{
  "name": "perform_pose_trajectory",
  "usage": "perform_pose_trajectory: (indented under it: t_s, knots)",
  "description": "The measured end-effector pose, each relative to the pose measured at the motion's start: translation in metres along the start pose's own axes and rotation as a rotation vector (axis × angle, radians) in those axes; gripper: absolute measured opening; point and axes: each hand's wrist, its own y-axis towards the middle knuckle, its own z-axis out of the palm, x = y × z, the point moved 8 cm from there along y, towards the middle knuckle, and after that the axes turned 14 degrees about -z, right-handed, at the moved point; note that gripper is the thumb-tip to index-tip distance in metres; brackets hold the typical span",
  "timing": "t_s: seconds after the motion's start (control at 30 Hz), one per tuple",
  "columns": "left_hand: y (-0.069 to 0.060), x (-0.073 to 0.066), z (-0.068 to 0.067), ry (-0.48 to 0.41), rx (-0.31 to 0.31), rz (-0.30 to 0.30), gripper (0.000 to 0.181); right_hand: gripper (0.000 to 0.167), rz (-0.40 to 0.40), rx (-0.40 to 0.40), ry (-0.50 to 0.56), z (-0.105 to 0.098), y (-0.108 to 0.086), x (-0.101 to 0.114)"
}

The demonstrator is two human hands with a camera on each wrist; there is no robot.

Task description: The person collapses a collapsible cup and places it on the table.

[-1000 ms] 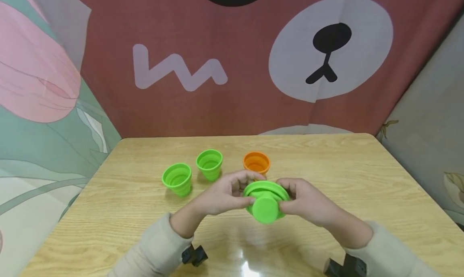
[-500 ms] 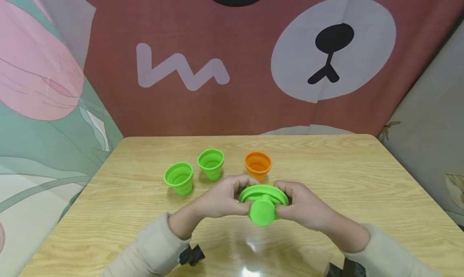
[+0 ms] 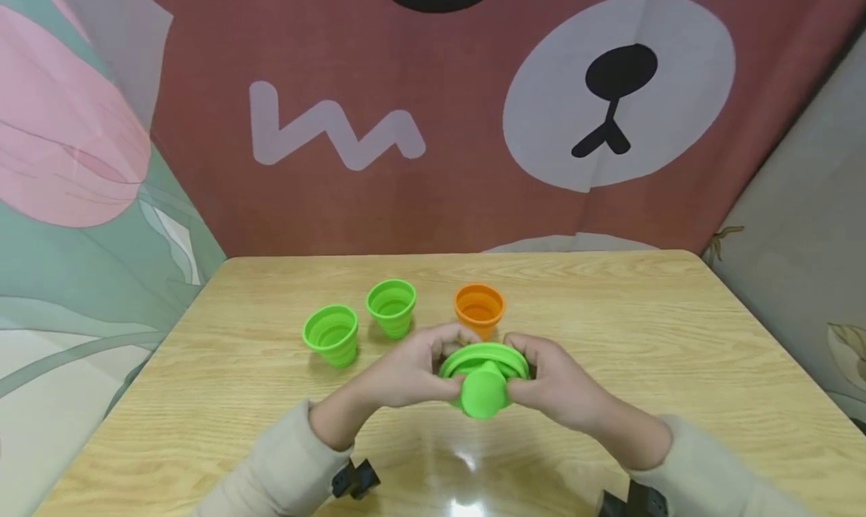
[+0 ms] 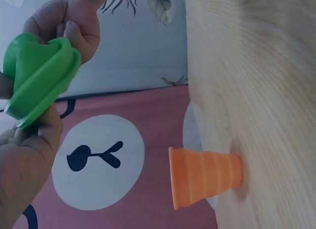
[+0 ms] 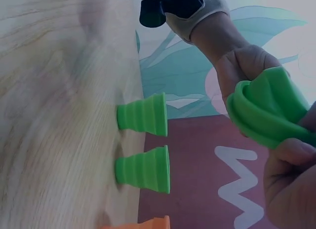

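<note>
A green collapsible cup (image 3: 483,389), partly folded with its round base facing the head camera, is held above the table between both hands. The left hand (image 3: 422,367) grips its left side, thumb on the near face. On the opposite side the right hand (image 3: 558,382) pinches the rim and wall. In the left wrist view the held cup (image 4: 42,76) looks bent and tilted; the right wrist view shows the same cup (image 5: 269,108) with a dented wall. Some fingertips are hidden behind it.
Beyond the hands an orange cup (image 3: 479,306) stands upright on the wooden table (image 3: 643,321). Two green cups (image 3: 392,306) (image 5: 143,170) stand to its left, the nearer-left one (image 3: 333,337) beside the left forearm. A bear-print cloth hangs behind the table.
Both hands and the held cup have shifted slightly left and a little lower than one second ago. The grip stays on both sides, and the standing cups have not moved.
</note>
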Motion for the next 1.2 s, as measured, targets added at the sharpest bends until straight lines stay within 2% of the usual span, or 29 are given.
perform_pose_trajectory:
  t_s: [0.13,0.3,0.4,0.57,0.73,0.87,1.0,1.2]
  knots:
    - [-0.001,-0.002,0.003,-0.013,0.023,0.024,0.033,0.014,-0.021,-0.007,0.095,0.002,-0.001,-0.001]
    - [-0.004,-0.006,-0.002,-0.004,-0.05,0.08,0.03,0.016,0.007,0.014,0.221,0.005,-0.002,-0.002]
    - [-0.004,-0.006,-0.004,0.024,-0.088,0.065,0.029,0.015,0.02,0.015,0.262,0.006,-0.003,-0.003]
    - [-0.005,-0.007,-0.004,0.035,-0.103,0.058,0.03,0.018,0.002,-0.025,0.307,0.007,-0.003,-0.001]
    - [-0.008,-0.01,-0.002,-0.076,-0.074,0.105,0.033,0.025,-0.029,-0.06,0.36,0.008,-0.002,0.001]
    - [-0.007,-0.007,-0.003,-0.186,-0.057,0.105,0.034,0.025,-0.034,-0.05,0.391,0.008,-0.002,0.001]
    - [-0.008,-0.004,-0.004,-0.241,-0.026,0.123,0.035,0.026,-0.039,0.013,0.439,0.01,-0.002,0.001]
    - [-0.01,-0.009,0.0,-0.278,0.106,0.198,0.035,0.022,-0.091,0.122,0.587,0.012,-0.005,0.007]
